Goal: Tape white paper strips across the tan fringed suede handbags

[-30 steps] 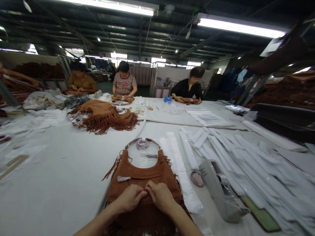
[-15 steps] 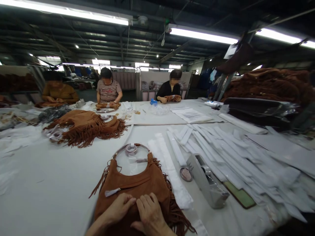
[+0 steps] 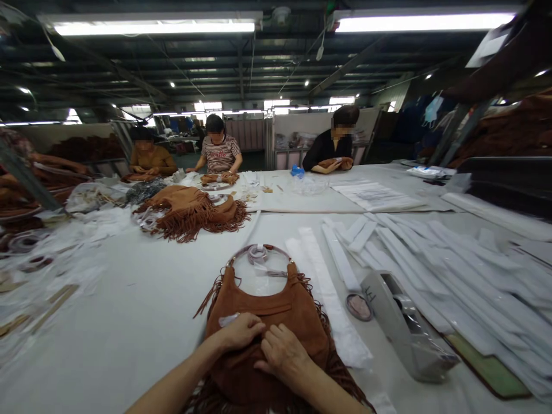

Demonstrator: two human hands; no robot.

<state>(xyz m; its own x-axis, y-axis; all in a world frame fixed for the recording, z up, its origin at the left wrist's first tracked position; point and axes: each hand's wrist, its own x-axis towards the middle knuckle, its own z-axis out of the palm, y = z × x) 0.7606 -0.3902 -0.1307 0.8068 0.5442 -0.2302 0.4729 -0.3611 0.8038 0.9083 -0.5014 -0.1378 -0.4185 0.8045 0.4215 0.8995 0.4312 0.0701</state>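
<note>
A brown suede handbag (image 3: pixel 267 296) with fringed sides lies flat in front of me, its ring-shaped handle pointing away. Wrapping covers parts of the handle. My left hand (image 3: pixel 242 332) is closed at the front of the bag, thumb and fingers pinching its suede. Just beside it, my right hand (image 3: pixel 285 355) has its fingers curled into the same panel. A fold shows in the suede between the two hands. The small white wrapped zipper pull (image 3: pixel 228 319) pokes out behind my left hand, which partly covers it.
A grey tape dispenser (image 3: pixel 407 328) and a tape roll (image 3: pixel 359 307) stand right of the bag, near many white strips (image 3: pixel 414 276) and a green pad (image 3: pixel 489 368). Fringed brown bags (image 3: pixel 190 210) lie further back. Several people work across the white table (image 3: pixel 142 322).
My view has turned left, so everything sits further right. Both hands stay on the bag's front, and my left hand has shifted up, closer to the zipper pull.
</note>
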